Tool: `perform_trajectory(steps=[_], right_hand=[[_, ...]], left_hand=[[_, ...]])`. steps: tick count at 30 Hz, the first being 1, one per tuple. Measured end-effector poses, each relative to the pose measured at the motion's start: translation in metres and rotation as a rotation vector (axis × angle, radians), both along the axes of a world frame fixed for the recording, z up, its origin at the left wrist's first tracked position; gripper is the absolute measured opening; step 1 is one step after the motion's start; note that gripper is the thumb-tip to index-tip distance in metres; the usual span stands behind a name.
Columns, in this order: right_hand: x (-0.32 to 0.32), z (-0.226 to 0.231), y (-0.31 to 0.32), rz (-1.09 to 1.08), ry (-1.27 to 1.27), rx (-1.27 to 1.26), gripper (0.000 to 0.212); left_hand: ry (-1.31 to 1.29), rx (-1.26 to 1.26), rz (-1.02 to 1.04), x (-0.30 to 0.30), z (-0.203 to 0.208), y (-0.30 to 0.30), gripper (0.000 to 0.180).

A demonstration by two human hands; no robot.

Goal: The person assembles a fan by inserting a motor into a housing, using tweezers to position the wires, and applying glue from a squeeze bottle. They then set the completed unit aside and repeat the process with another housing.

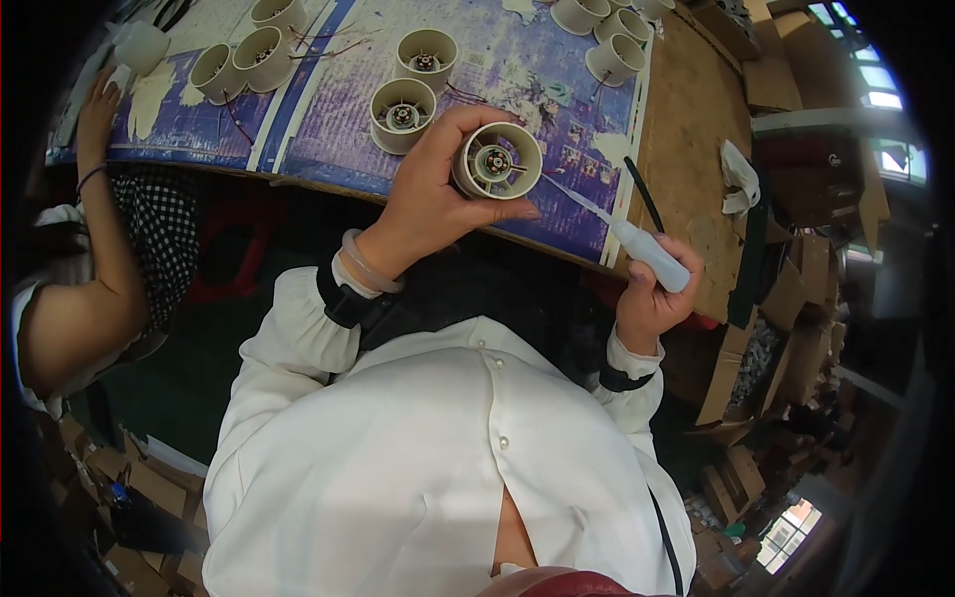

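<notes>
My left hand (426, 207) is wrapped round a cream, cup-shaped plastic fan housing (497, 162), its open end facing up. Inside it a small motor core with copper-coloured windings sits among spokes. In my right hand (653, 300) is a whitish squeeze bottle (652, 257) with a long thin nozzle. That nozzle points up and left toward the right side of the housing; whether the tip touches it I cannot tell. Two similar cream housings, one nearer (402, 116) and one farther (427, 55), stand on the table just beyond my left hand.
The table (338, 119) has a worn blue-purple covering. More housings (261, 58) with red wires stand at far left, others (615, 60) at far right. At left, a co-worker's arm (95, 149) rests on the table near a white bottle (139, 46). Cardboard boxes (796, 279) crowd the right.
</notes>
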State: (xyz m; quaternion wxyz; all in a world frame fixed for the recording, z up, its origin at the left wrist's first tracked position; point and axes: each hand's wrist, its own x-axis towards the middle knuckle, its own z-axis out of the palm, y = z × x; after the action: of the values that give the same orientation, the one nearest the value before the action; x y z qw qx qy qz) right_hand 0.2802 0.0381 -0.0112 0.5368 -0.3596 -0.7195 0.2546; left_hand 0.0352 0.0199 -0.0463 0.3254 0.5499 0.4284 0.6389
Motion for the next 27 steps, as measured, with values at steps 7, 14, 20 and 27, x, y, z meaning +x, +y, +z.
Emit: perform_trajectory(steps=[7, 14, 20, 27], right_hand=[[0.0011, 0.0017, 0.0009, 0.050, -0.036, 0.061, 0.042], [0.0005, 0.0039, 0.0008, 0.054, -0.067, 0.099, 0.042], [0.0055, 0.0015, -0.0044, 0.019, -0.106, 0.055, 0.042], [0.0031, 0.0052, -0.0041, 0.043, -0.110, 0.086, 0.042]], left_hand=[[-0.020, 0.001, -0.008, 0.0004, 0.0008, -0.0009, 0.070], [-0.023, 0.008, -0.006, 0.0001, -0.0003, -0.0005, 0.070], [-0.030, 0.010, -0.011, -0.0003, -0.0007, -0.0007, 0.070], [-0.003, 0.022, -0.002, -0.0005, -0.0009, -0.0010, 0.070]])
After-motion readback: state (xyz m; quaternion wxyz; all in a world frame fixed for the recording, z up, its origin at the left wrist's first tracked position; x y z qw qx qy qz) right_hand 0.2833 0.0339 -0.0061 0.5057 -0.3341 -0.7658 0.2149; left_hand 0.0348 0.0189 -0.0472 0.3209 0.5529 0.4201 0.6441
